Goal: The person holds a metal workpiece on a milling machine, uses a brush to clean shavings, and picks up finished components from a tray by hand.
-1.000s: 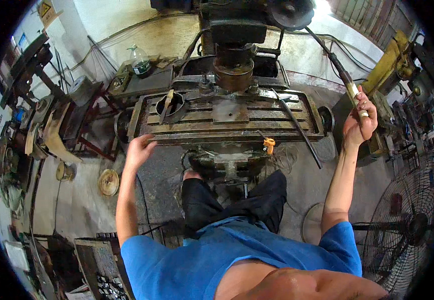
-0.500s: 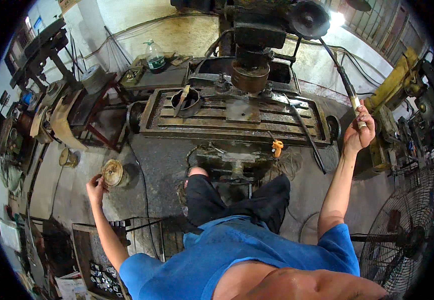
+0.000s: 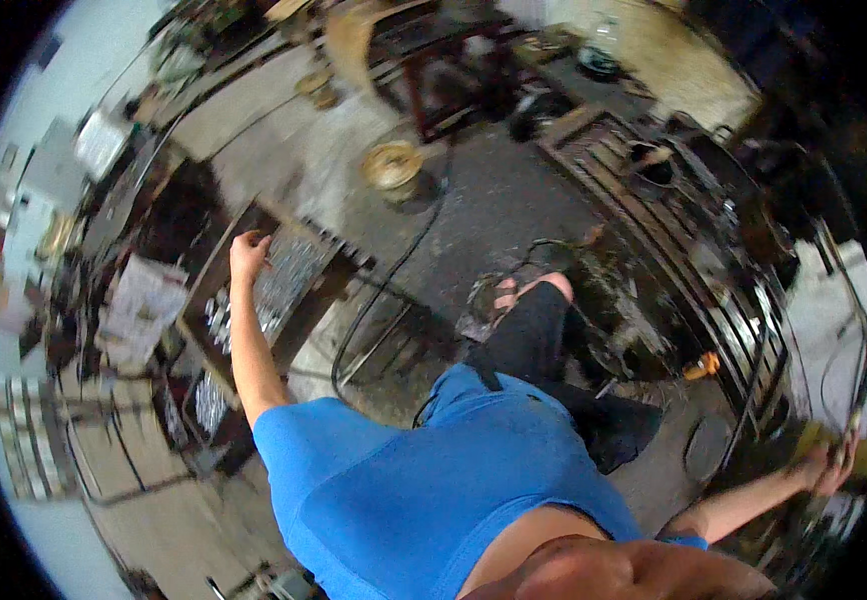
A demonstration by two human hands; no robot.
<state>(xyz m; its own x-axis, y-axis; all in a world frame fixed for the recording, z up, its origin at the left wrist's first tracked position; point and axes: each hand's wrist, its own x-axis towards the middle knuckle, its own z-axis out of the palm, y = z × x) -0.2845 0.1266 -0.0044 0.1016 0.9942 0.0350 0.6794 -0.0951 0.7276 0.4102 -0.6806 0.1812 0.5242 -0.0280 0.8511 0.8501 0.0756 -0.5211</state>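
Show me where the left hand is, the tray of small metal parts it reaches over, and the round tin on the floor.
left hand (image 3: 247, 250), head view, on the knuckles.
tray of metal parts (image 3: 289, 272), head view, on the shiny parts.
round tin (image 3: 393, 165), head view, on its rim.

Far left, on the dark bench: a pale sheet of printed paper (image 3: 142, 305), crumpled, blurred. Upper left, by the wall: a whitish rectangular card or sheet (image 3: 100, 133), tilted, detail lost to motion blur. Lower left: a stack of flat, pale striped boxes or trays (image 3: 32, 432); cannot tell which. No screens visible.
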